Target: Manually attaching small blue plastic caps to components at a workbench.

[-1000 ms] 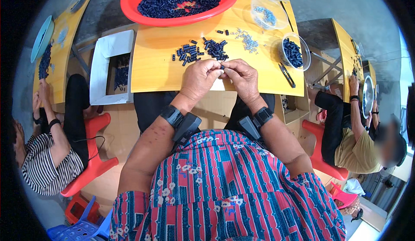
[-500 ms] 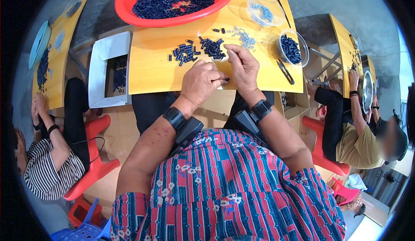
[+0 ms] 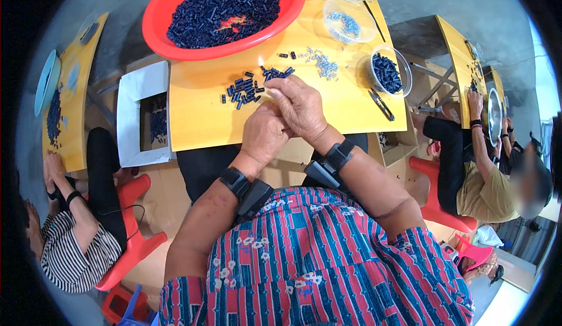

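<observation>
Head view shows both hands meeting over the near edge of the yellow table [image 3: 199,121]. Right hand [image 3: 301,106] reaches forward, fingers curled and pinched toward the loose cluster of small dark blue cylindrical pieces [image 3: 249,87], touching its near side. Left hand [image 3: 264,134] is tucked against it, fingers closed; whether it holds a piece I cannot tell. This looks like the pick-up step of a sorting or assembly routine. Drawing one piece from the cluster would call for a fine fingertip pinch. A red basin [image 3: 175,39] full of the same pieces sits beyond.
</observation>
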The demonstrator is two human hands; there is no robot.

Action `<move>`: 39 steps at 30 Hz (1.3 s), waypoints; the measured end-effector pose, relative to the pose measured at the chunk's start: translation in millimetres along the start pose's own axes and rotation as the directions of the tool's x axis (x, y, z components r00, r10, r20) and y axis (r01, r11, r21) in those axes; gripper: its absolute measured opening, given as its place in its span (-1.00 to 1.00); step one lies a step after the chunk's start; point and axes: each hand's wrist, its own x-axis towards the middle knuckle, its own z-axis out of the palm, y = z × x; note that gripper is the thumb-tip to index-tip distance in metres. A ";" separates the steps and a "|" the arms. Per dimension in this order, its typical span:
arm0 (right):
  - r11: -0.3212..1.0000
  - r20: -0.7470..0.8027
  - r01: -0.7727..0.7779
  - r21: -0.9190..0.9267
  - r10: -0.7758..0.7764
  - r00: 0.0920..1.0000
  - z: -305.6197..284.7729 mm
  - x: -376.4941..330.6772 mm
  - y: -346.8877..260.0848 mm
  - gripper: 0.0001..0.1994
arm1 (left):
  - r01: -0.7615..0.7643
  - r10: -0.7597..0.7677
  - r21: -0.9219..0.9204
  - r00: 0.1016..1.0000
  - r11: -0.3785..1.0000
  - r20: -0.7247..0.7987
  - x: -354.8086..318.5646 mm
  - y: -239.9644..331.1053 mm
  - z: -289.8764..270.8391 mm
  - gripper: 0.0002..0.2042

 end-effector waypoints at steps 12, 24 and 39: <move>0.995 0.094 0.097 -0.021 -0.094 0.991 1.3 -1.3 3.6 -0.72 | 0.038 -0.038 0.003 0.999 0.999 0.012 -3.6 -9.8 7.1 -0.86; 0.996 0.132 0.081 0.038 -0.085 0.988 4.6 -2.9 8.0 -0.73 | 0.039 -0.037 -0.050 0.999 0.998 0.034 -6.0 -13.1 8.0 -0.86; 0.671 0.144 -0.482 0.563 0.495 0.857 -37.7 -6.7 33.1 -0.78 | -0.009 0.018 -0.182 0.999 0.983 0.047 7.9 -6.1 -4.4 -0.89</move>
